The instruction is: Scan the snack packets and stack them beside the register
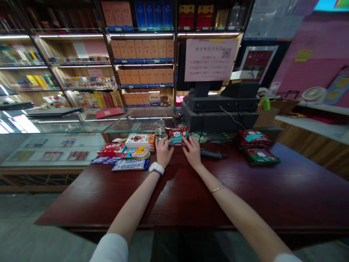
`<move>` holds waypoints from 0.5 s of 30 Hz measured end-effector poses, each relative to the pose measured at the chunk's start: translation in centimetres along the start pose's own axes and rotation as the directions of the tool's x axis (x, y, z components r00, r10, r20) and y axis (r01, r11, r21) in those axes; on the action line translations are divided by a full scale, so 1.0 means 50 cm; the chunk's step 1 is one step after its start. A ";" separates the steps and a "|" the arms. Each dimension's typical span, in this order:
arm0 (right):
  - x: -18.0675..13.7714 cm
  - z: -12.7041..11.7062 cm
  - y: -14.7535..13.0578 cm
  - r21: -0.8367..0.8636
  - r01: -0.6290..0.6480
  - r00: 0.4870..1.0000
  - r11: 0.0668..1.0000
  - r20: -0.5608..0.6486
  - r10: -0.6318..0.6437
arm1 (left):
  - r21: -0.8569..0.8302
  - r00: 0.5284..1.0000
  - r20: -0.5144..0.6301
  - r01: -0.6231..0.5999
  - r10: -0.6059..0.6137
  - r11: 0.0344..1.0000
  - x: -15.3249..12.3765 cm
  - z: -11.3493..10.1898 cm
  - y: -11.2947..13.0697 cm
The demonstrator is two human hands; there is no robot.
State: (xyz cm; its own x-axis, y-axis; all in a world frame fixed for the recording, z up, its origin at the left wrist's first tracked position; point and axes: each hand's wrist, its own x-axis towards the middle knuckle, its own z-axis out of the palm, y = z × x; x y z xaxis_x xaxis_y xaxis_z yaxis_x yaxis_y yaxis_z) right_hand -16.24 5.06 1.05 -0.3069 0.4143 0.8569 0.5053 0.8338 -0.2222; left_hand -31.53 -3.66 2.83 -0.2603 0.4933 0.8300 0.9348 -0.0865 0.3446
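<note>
A red and teal snack packet (pixel 177 135) is held up a little above the dark wooden table, facing me. My left hand (pixel 164 151) grips its left end and my right hand (pixel 193 152) its right end, fingers closed on the edges. Left of my left hand lies a pile of packaged snacks: a white and orange box (pixel 140 140), a red packet (pixel 111 148), a pink and green pack (pixel 135 153) and a silver-blue wrapped bar (pixel 131 165). Just right of my right hand rests a black handheld scanner (pixel 211 153).
A red packet (pixel 253 138) and a green packet (pixel 261 155) lie stacked at the right. Behind the table stand a glass display counter (pixel 147 114) and a monitor with a paper sign (pixel 209 60) on a black cash drawer (pixel 218 116). Lit shelves (pixel 141 65) rise beyond.
</note>
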 end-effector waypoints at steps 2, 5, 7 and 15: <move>-0.003 -0.008 0.014 -0.032 -0.003 1.000 0.999 -0.012 0.003 | -0.008 1.000 -0.005 -0.019 0.019 1.000 -0.002 0.012 0.007; -0.008 -0.011 0.022 -0.051 -0.029 1.000 0.998 -0.005 0.029 | -0.002 0.996 0.034 -0.088 0.088 0.996 -0.012 0.015 0.004; -0.010 -0.011 0.017 -0.043 -0.046 0.999 0.998 0.022 0.047 | 0.023 0.993 0.060 -0.104 0.102 0.994 -0.018 0.008 -0.004; -0.012 -0.015 -0.013 0.000 -0.080 0.990 0.997 0.113 0.079 | 0.128 0.990 0.133 -0.069 0.051 0.989 -0.025 -0.015 -0.006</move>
State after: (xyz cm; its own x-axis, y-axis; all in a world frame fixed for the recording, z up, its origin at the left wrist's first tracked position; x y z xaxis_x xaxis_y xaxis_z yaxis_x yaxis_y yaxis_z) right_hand -15.79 3.98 1.04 -0.3554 0.5176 0.7783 0.5285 0.7981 -0.2895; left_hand -31.66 -4.90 2.02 -0.1774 0.5991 0.7808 0.9736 -0.0089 0.2281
